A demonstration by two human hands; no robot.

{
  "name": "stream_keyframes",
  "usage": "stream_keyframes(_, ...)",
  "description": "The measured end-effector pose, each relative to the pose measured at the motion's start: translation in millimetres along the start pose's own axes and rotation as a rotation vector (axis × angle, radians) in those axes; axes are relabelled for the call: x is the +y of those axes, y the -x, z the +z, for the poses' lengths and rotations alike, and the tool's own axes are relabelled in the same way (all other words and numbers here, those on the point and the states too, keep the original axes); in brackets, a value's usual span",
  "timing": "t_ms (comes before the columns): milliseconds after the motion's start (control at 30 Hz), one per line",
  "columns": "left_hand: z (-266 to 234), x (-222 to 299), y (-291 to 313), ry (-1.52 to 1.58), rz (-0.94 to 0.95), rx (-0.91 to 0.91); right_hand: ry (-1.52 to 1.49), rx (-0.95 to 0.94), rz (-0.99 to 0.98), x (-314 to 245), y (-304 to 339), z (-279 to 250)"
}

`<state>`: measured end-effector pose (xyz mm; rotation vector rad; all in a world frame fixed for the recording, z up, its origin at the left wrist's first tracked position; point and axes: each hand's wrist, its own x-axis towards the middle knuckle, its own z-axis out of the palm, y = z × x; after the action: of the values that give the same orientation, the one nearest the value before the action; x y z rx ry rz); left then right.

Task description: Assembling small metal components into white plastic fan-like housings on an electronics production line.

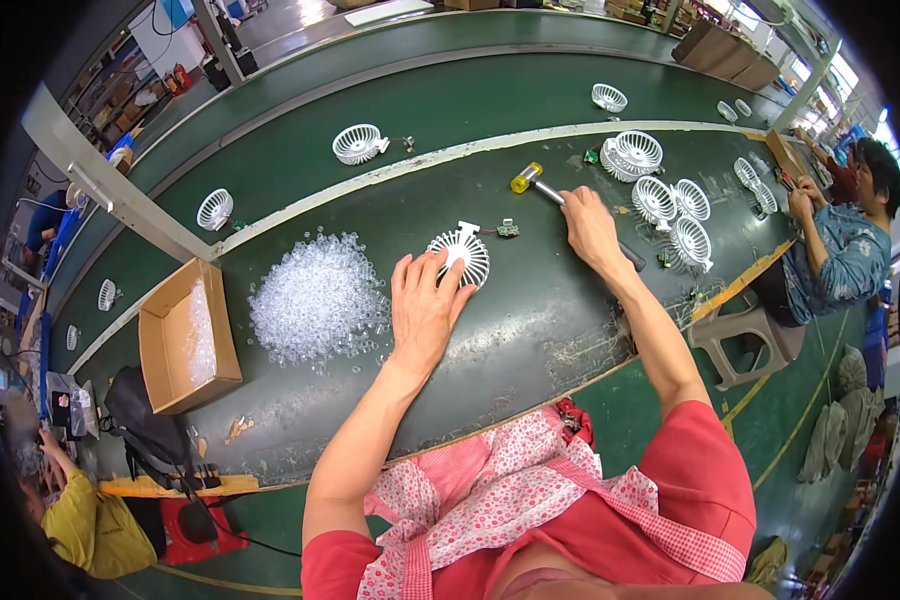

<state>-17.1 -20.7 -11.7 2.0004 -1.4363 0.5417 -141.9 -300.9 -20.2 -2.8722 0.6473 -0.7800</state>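
Observation:
My left hand [425,308] is closed over the near left edge of a white round fan grille [473,255], holding it against the dark bench. Fingers and thumb hide part of the grille. A short wire links it to a small green circuit board [508,228] on its right. My right hand [592,228] is wrapped around a mallet [548,190] with a yellow head, a metal shaft and a dark handle end. The mallet head points away to the left, beyond the grille. Left of my left hand lies a heap of small clear plastic pieces [315,295].
An open cardboard box [160,350] with clear pieces stands at the left. Several white grilles [655,200] lie at the right. A raised pale rail [300,208] separates the bench from a green conveyor [470,100] carrying more grilles. Co-workers sit right [835,250] and left [95,530].

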Motion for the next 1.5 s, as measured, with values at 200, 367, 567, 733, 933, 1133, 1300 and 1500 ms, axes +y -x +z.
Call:
stream_keyframes(200, -3.0, -1.6, 3.9, 0.002, -0.024, 0.004, -0.549, 0.111, -0.059, -81.5, -5.4, -64.2)
stream_keyframes(367, -0.5, -0.9, 2.8, 0.004, 0.003, -0.008, -0.495, -0.043, -0.207, -97.7, 15.7, -45.3)
stream_keyframes(567, -25.3, -40.7, -8.0, 0.136, -0.138, 0.103, -0.307, -0.080, 0.084, -64.3, -5.5, -28.4)
stream_keyframes(733, -55.0, -65.8, -6.1, -0.016, -0.276, -0.038, -0.255, 0.025, -0.148, -62.3, -23.6, -20.2)
stream_keyframes(933, -51.3, -68.2, 2.1, -0.109, -0.280, -0.199, -0.383, -0.209, -0.304, -90.3, -28.5, 8.1)
stream_keyframes(1133, -36.3, -55.0, -6.0, -0.034, -0.294, -0.019, -0.506, -0.204, -0.202, -104.7, -18.6, 20.4)
stream_keyframes(1300, -30.8, -39.3, -14.1, 0.824, -0.859, -0.011, -0.771, -0.137, -0.110, -124.3, -7.6, 8.1)
stream_keyframes(1500, -17.5, -35.0, -6.8, 1.434, -0.997, 0.077, -0.954, -0.085, -0.139, -144.2, 4.4, -2.0)
